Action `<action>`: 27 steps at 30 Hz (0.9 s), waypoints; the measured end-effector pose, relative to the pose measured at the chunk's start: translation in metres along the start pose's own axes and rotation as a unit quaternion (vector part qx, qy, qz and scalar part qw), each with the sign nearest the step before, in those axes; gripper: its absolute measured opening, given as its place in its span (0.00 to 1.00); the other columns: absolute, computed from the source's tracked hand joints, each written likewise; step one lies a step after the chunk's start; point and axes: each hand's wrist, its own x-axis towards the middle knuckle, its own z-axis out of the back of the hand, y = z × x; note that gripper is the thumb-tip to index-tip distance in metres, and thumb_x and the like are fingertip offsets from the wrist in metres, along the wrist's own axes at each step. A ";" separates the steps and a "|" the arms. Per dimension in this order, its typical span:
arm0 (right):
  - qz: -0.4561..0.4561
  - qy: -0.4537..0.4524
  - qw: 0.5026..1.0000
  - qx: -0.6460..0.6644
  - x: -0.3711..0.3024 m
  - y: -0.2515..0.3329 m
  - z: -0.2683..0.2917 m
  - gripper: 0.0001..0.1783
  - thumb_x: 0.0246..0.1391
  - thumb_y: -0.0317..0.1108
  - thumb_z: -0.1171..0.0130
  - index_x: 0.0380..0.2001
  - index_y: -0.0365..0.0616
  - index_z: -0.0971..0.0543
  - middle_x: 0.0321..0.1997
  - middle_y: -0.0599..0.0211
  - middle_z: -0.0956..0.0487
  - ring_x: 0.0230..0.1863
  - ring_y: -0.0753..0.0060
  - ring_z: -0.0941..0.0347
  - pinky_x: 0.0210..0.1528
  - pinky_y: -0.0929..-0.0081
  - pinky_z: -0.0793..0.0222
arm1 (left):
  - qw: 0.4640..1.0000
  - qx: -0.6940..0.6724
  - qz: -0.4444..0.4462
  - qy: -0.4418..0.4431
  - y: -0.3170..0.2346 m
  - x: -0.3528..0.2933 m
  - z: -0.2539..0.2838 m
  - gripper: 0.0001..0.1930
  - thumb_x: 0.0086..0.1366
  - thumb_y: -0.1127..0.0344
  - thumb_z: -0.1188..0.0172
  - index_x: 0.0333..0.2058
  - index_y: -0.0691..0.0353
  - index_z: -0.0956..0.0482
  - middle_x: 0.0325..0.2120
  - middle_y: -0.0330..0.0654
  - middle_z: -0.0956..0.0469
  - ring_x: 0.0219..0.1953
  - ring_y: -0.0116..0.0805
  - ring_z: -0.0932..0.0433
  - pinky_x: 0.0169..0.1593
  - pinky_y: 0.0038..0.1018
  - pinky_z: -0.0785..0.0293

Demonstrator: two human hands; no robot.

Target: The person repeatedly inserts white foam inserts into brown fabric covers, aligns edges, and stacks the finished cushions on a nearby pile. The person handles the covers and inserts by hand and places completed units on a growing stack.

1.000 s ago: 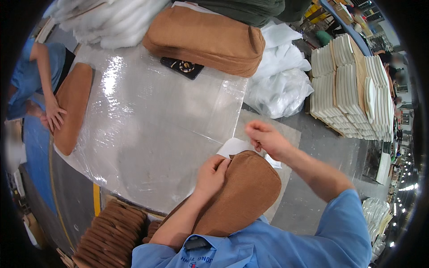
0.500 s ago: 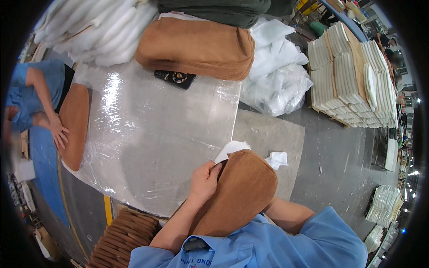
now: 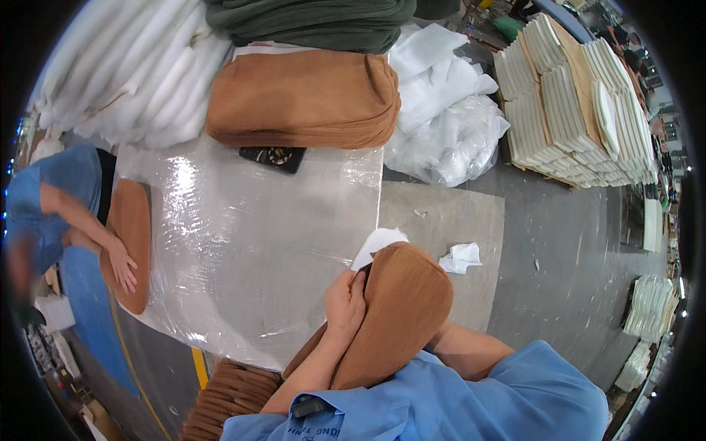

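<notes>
Workshop floor (image 3: pixel 529 242): brown cover (image 3: pixel 404 316) held at its edge

A film-wrapped table (image 3: pixel 250 242) takes up the middle of the view. Behind it stand white wadding (image 3: pixel 132 66), green cloth (image 3: pixel 309 22) and a brown stack (image 3: pixel 301 95). White slabs (image 3: pixel 570 103) are piled on the right.

The cover is in front of the wearer, at the table's near right corner. The left hand (image 3: pixel 346 301) is closed on its left edge. The right forearm (image 3: pixel 471 349) passes behind the cover; the right hand is hidden, and its grip cannot be determined.

The step in hand appears to be handling the cover's edge around the padding (image 3: pixel 379 244). In this inspector's judgement, the next move calls for a steady left grip and even tension.

Containers: the cover appears to be partly filled, with white padding showing at its upper end. Clear plastic (image 3: pixel 448 147) beside the table lies with white material; whether it encloses that material is uncertain. A black case (image 3: pixel 273 159) bears small gold-coloured items, not identifiable.

A co-worker's hand (image 3: pixel 121 268) rests on another brown piece (image 3: pixel 134 220).
</notes>
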 end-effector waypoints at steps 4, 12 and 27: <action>-0.008 -0.046 0.999 -0.016 0.011 -0.005 0.002 0.36 0.74 0.64 0.56 0.64 0.45 0.25 0.59 0.61 0.19 0.57 0.65 0.22 0.60 0.64 0.25 | 0.999 -0.004 0.005 -0.035 0.004 -0.011 0.013 0.10 0.76 0.64 0.43 0.40 0.65 0.20 0.26 0.56 0.24 0.30 0.54 0.24 0.36 0.39 0.28; -0.004 0.053 0.993 0.108 0.015 -0.005 -0.008 0.38 0.71 0.68 0.56 0.61 0.45 0.23 0.58 0.62 0.18 0.56 0.68 0.22 0.59 0.65 0.23 | 0.997 0.072 0.012 -0.033 0.007 -0.011 0.022 0.11 0.76 0.62 0.44 0.39 0.63 0.20 0.27 0.55 0.23 0.32 0.55 0.22 0.37 0.39 0.27; -0.023 0.145 0.983 0.111 0.056 0.002 -0.042 0.26 0.74 0.54 0.48 0.61 0.44 0.24 0.54 0.68 0.20 0.54 0.75 0.24 0.58 0.71 0.27 | 0.994 0.045 0.031 0.090 0.018 0.035 0.004 0.17 0.77 0.57 0.47 0.32 0.65 0.27 0.26 0.60 0.23 0.32 0.66 0.24 0.35 0.49 0.29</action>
